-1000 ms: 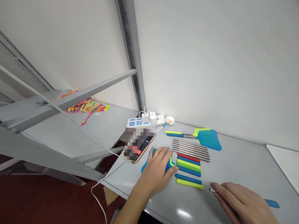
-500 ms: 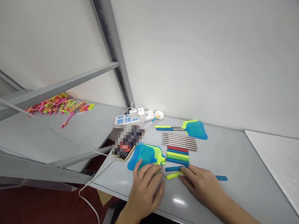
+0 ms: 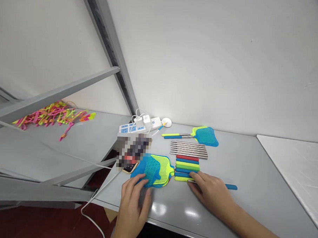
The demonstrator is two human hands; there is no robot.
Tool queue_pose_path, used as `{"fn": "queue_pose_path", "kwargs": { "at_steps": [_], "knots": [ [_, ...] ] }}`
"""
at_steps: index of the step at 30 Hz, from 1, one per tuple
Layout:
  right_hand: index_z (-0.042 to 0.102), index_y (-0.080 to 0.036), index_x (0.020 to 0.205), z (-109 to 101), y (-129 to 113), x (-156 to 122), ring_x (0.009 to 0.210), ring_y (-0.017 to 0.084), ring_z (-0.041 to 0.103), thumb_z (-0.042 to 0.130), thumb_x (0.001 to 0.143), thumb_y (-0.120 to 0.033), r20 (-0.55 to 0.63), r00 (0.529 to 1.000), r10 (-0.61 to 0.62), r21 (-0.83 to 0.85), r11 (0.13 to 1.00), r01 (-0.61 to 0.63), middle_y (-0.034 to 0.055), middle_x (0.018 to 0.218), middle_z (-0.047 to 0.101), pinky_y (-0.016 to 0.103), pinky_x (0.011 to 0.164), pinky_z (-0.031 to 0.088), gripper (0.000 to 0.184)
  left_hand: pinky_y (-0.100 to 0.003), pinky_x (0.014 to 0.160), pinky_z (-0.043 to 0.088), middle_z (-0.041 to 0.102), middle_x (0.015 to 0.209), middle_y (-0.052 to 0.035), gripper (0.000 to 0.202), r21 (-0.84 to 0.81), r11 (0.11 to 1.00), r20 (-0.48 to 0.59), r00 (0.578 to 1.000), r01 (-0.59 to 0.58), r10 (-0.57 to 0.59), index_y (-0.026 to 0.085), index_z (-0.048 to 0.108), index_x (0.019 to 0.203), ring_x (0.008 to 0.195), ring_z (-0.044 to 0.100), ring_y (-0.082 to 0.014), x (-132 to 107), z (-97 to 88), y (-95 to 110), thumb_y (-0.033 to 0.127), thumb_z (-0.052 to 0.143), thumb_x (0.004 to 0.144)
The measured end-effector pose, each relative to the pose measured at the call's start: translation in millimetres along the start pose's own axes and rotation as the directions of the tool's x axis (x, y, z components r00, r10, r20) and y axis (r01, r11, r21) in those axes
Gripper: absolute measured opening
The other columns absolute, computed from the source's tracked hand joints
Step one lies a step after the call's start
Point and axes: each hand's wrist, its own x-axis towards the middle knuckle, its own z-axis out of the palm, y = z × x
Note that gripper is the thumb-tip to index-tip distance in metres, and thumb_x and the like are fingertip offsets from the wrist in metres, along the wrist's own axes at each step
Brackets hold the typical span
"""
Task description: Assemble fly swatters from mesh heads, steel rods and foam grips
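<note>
My left hand (image 3: 134,202) has its fingers apart, with fingertips on a blue fly swatter head (image 3: 149,167). That head overlaps a yellow-green swatter head (image 3: 165,170), both lying flat. My right hand (image 3: 212,191) is closed around a thin metal rod (image 3: 191,181), palm down. Beyond its far side sticks out a blue handle (image 3: 231,187), apparently on the same rod. Its fingertips touch a row of coloured handles, among them a red handle (image 3: 187,158) and a yellow handle (image 3: 181,179).
Metal rods (image 3: 189,150) lie side by side behind the handles. Two swatters (image 3: 207,136) with shafts rest near the wall. A power strip (image 3: 125,128), a phone (image 3: 130,167) and a white cable (image 3: 106,181) are at left. A white board (image 3: 291,163) lies at right.
My left hand has moved left and towards me, and the blue swatter head has slid slightly left. The nearest blue and yellow handles now lie closer against the row beside my right hand.
</note>
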Motion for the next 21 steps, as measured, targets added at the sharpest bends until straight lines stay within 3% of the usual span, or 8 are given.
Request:
{"fn": "queue_pose_path", "kwargs": {
  "at_steps": [6,13,16,18,21],
  "knots": [
    [0.059,-0.02,0.105,0,-3,-3,0.065,0.017,0.062,0.046,0.1,-0.03,-0.048,0.997,-0.052,-0.004,0.999,0.051,0.0005,0.077,0.065,0.03,0.058,0.034,0.017,-0.047,0.097,0.042,0.054,0.127,-0.0107,0.032,-0.009,0.999,0.029,0.998,-0.047,0.047,0.022,0.053,0.122,0.119,0.047,-0.028,2,3.3,12,0.013,0.055,0.092],
    [0.057,-0.017,0.109,-8,-4,-6,0.066,0.017,0.061,0.039,0.101,-0.028,-0.104,0.987,-0.121,-0.013,0.993,0.12,0.0033,0.081,0.066,0.03,0.059,0.034,0.022,-0.043,0.095,0.043,0.057,0.12,-0.0114,0.028,-0.044,0.999,-0.072,0.997,-0.023,0.02,0.02,0.054,0.119,0.114,0.051,-0.0261,3,-6.7,5,0.011,0.053,0.092],
    [0.055,-0.017,0.109,-19,-15,0,0.064,0.018,0.06,0.037,0.101,-0.023,-0.129,0.98,-0.153,-0.03,0.988,0.151,0.0033,0.078,0.065,0.031,0.056,0.033,0.02,-0.04,0.093,0.045,0.059,0.116,-0.0107,0.029,-0.138,0.988,-0.005,0.998,-0.07,0.07,0.02,0.051,0.122,0.11,0.053,-0.0245,8,-0.5,30,0.014,0.052,0.093],
    [0.054,-0.018,0.105,-27,-26,4,0.061,0.019,0.058,0.037,0.099,-0.018,-0.1,0.98,-0.171,-0.035,0.985,0.169,0.0016,0.075,0.062,0.031,0.055,0.031,0.018,-0.04,0.09,0.046,0.061,0.113,-0.0105,0.03,-0.183,0.979,0.106,0.988,-0.095,0.115,0.019,0.05,0.123,0.105,0.055,-0.025,16,8.2,55,0.021,0.055,0.093],
    [0.051,-0.022,0.093,-39,-35,7,0.06,0.019,0.056,0.035,0.095,-0.009,-0.025,0.978,-0.206,-0.013,0.978,0.206,0.0,0.073,0.059,0.032,0.055,0.031,0.021,-0.037,0.077,0.047,0.065,0.09,-0.0061,0.011,-0.238,0.964,0.197,0.965,-0.122,0.171,0.02,0.057,0.101,0.083,0.058,-0.0217,32,19.5,82,0.021,0.046,0.097]
  ]
}}
